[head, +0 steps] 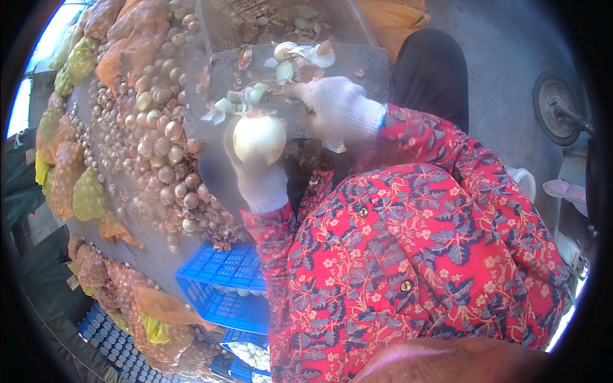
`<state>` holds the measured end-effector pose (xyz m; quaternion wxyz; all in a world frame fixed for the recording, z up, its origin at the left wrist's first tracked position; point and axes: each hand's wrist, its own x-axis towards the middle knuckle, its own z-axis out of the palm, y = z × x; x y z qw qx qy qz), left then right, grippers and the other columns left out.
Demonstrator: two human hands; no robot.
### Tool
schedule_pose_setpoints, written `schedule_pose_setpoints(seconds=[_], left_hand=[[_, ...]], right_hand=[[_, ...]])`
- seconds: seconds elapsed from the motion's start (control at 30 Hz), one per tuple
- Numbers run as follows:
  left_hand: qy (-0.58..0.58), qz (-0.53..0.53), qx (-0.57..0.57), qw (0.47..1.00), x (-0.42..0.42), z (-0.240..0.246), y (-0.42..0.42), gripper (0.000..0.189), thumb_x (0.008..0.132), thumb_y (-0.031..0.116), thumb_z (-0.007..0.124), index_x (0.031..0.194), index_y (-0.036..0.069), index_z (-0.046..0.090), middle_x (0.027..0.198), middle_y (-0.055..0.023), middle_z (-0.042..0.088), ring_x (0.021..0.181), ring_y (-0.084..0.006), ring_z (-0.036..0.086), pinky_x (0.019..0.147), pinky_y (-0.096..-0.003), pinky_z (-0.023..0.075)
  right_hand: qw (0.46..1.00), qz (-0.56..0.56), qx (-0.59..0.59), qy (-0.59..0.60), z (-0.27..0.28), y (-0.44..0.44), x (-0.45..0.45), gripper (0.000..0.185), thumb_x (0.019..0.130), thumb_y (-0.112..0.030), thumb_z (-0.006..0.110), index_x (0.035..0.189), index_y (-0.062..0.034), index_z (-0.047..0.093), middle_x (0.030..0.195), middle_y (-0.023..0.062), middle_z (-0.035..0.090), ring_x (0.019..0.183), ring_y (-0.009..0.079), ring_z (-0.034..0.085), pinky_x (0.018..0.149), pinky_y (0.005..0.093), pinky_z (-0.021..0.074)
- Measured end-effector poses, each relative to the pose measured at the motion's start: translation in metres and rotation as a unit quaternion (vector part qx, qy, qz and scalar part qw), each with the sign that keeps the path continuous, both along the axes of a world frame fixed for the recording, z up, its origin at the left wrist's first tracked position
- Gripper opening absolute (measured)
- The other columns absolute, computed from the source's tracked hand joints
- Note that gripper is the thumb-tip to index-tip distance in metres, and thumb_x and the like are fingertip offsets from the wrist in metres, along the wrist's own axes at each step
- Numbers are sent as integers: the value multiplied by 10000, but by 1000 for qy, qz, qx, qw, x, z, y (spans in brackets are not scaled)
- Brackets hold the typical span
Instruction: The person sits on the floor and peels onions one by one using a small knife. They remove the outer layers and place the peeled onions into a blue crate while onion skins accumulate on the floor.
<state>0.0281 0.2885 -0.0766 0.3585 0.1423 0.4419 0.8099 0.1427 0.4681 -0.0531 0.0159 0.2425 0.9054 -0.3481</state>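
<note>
My left hand (258, 174), in a white knit glove, holds a large pale peeled onion (259, 139) at the near edge of a dark board (220, 72). Above the board's right part is my right hand (335, 103), also in a white glove, its fingers curled and blurred. Whether it grips a knife or anything else is hidden. Onion trimmings and peels (285, 71) lie scattered on the board, some just beyond the held onion.
A heap of unpeeled onions (163, 139) spreads over the floor at left, with mesh sacks (69, 177) beyond. A blue plastic crate (225, 306) stands at lower left. Behind the board is a crate (366, 26) with peels. A wheel (555, 107) stands at right.
</note>
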Motion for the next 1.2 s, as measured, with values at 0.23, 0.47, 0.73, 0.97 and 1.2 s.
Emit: schedule_pose_setpoints(seconds=[0.23, 0.47, 0.73, 0.97, 1.2], left_hand=[[-8, 32, -23, 999, -1, 7, 5, 825, 746, 243, 790, 1472, 98, 426, 1355, -208, 538, 1182, -410, 583, 909, -551, 565], [37, 34, 7, 999, -5, 6, 4, 764, 793, 218, 814, 1436, 82, 424, 1337, -162, 548, 1187, -332, 587, 930, -453, 553], [82, 46, -55, 994, -1, 13, 5, 868, 684, 184, 832, 1448, 88, 432, 1400, -149, 487, 1226, -341, 546, 1005, -481, 513], [152, 59, -98, 982, -6, -1, 6, 926, 685, 217, 893, 1462, 76, 411, 1393, -126, 505, 1225, -290, 555, 1023, -420, 502], [484, 64, -122, 864, -10, 4, 11, 853, 782, 268, 860, 1443, -6, 396, 1227, -164, 610, 1100, -264, 631, 885, -377, 572]], right_hand=[[979, -20, -123, 161, -13, 8, 10, 309, 886, -140, 612, 1178, -82, 694, 1001, 187, 717, 885, 322, 711, 797, 399, 556], [977, 47, -167, 123, 3, -2, 14, 290, 883, -242, 655, 1118, -82, 714, 1006, 187, 721, 937, 345, 699, 833, 431, 544], [977, 91, -186, 54, -5, 3, 12, 291, 840, -130, 573, 1086, -75, 718, 991, 181, 720, 965, 347, 689, 849, 428, 539], [984, 27, -174, -33, -2, -4, 3, 302, 832, -119, 561, 1071, -58, 736, 1003, 165, 728, 959, 331, 691, 836, 417, 542], [889, 34, -446, -101, -3, 3, 8, 241, 827, -208, 638, 990, -58, 731, 709, 117, 688, 572, 217, 656, 521, 365, 524]])
